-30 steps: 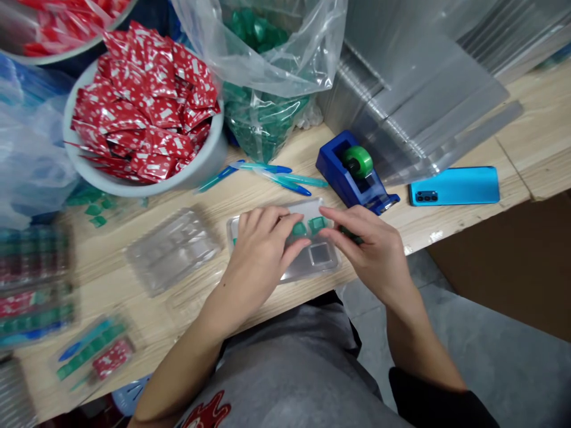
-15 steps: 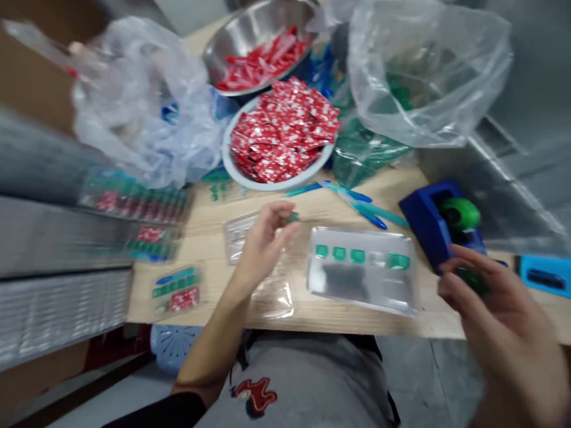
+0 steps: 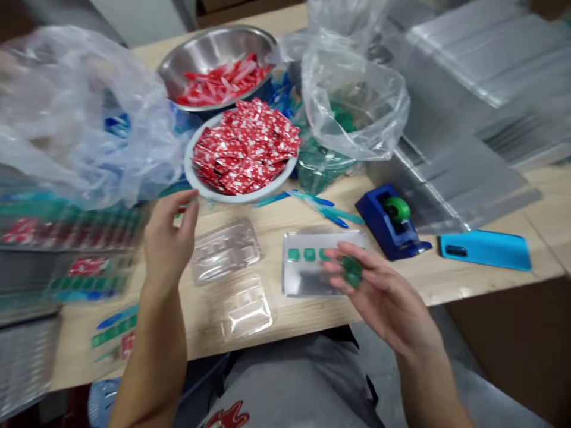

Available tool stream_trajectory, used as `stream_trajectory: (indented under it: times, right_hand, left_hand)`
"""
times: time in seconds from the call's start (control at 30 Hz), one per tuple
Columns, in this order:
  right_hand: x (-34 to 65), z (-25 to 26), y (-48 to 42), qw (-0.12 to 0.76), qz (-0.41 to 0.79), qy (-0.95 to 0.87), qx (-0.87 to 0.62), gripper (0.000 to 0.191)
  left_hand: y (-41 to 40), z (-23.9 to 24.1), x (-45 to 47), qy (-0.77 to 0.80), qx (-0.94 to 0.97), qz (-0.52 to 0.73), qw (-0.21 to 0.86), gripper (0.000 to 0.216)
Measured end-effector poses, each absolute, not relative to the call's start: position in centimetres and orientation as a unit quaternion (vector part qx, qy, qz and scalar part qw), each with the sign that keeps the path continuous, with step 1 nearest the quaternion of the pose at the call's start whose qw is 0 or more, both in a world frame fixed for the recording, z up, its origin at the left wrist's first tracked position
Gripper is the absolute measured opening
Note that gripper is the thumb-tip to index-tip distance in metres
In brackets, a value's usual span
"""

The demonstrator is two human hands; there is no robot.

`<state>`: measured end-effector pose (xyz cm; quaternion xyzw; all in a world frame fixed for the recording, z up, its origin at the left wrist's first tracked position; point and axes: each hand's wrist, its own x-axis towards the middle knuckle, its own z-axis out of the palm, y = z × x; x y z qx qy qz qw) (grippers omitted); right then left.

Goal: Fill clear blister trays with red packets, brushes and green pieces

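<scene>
My left hand (image 3: 172, 241) is raised at the left of the table, thumb and forefinger drawn together; motion smear hides whether a small piece is between the tips. Palm up, my right hand (image 3: 388, 297) cradles translucent green pieces (image 3: 352, 270), fingers half curled. Beneath its fingertips lies a flat silvery tray (image 3: 307, 282) with small green squares (image 3: 309, 254) in a row; the hand covers its right part. Between my hands are a clear moulded plastic tray (image 3: 227, 249) and another clear tray (image 3: 245, 306).
A bowl of red printed sachets (image 3: 245, 151) and a steel bowl (image 3: 214, 47) with red-and-white items stand behind. Plastic bags (image 3: 357, 113) flank them. A blue tape dispenser (image 3: 386, 223), a blue phone (image 3: 486, 249) and blue-green sticks (image 3: 330, 208) lie right. Filled packs (image 3: 84, 267) sit left.
The view has swung right. My right hand has moved left from beside the tape dispenser to over the silvery tray and turned palm up. My left hand has moved left, away from the clear trays.
</scene>
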<state>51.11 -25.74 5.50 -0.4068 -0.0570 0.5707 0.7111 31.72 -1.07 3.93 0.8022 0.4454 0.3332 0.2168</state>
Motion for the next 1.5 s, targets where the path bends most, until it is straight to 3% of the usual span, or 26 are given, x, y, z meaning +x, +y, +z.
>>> stream_trajectory:
  times: [0.17,0.27,0.4,0.63,0.87,0.93,1.1,1.23,1.37,1.5]
  right_hand:
    - [49.6,5.9,-25.4,0.724,0.593,-0.102,-0.336,0.056]
    - [49.2,6.2,-26.0,0.711,0.593,-0.149,-0.348,0.062]
    - [49.3,6.3,-27.0,0.678,0.589,-0.208,-0.387,0.060]
    - [49.4,6.1,-27.1,0.673,0.525,-0.243,-0.460,0.047]
    - [49.7,5.3,-28.1,0.609,0.449,-0.263,-0.599,0.034]
    - [49.8,4.9,-28.9,0.572,0.449,-0.277,-0.628,0.033]
    - [50.3,4.3,-30.1,0.607,0.496,-0.236,-0.575,0.039]
    - [50.9,4.7,-29.9,0.629,0.478,-0.239,-0.564,0.026]
    - [51.5,5.2,-29.5,0.596,0.385,-0.295,-0.640,0.020]
    - [52.2,4.8,-29.0,0.527,0.311,-0.348,-0.710,0.016]
  left_hand:
    - [-11.9,7.4,34.8,0.134,0.920,0.279,0.240,0.017]
    - [-14.6,7.8,36.4,0.070,0.938,0.266,0.210,0.020]
    - [-15.0,7.4,37.2,0.079,0.937,0.260,0.221,0.019]
    - [-14.6,7.1,37.4,0.129,0.897,0.240,0.347,0.018]
    - [-15.4,5.7,36.9,0.068,0.953,0.252,0.153,0.019]
    - [-16.0,5.2,36.8,0.055,0.956,0.250,0.146,0.015]
    - [-16.8,4.6,36.8,0.102,0.910,0.170,0.365,0.008]
    - [-16.6,4.9,37.2,0.141,0.847,0.144,0.492,0.006]
    - [-16.6,4.9,37.6,0.155,0.821,0.139,0.531,0.021]
    - [-16.6,4.8,38.5,0.172,0.854,0.178,0.458,0.030]
